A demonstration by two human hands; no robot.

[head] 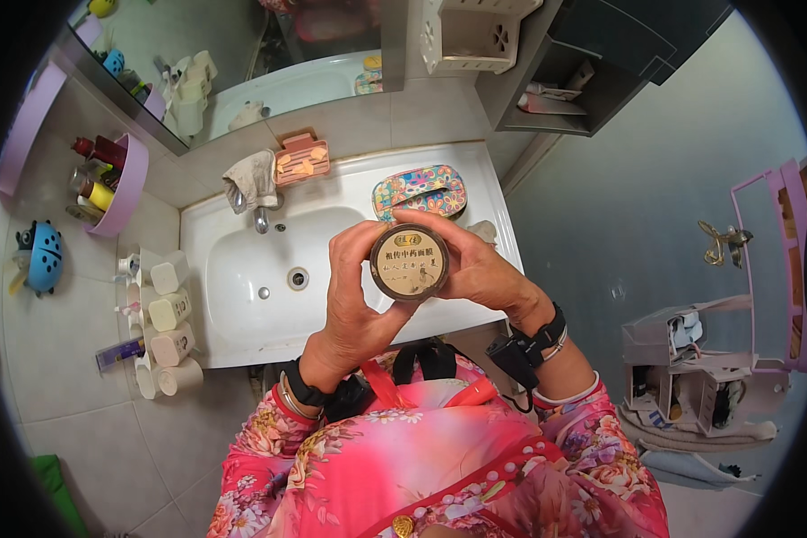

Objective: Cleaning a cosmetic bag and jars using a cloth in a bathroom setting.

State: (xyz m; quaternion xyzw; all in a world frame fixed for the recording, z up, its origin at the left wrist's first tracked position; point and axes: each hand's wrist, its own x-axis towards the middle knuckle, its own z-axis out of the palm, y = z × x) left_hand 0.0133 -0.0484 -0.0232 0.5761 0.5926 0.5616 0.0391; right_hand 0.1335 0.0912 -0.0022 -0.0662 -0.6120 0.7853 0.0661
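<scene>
Both my hands grip a round cosmetic jar (409,262) in front of the washbasin (235,336). Its lid, beige with a dark rim and printed writing, faces up towards me and looks to be on. My left hand (356,296) wraps the jar's left side, thumb along the near edge. On the other side my right hand (474,262) closes around it, fingers over the far edge. Just beyond the jar, a flower-patterned zip pouch (420,188) rests on the basin's back right deck. A greyish lump (484,232), perhaps a cloth, shows behind my right hand.
A grey cloth (252,178) hangs over the faucet (261,218), beside a pink soap dish (301,160) with soap pieces. Cups (171,313) line the left wall under a purple holder (124,188) of bottles. A dark open cabinet (558,101) juts out at upper right.
</scene>
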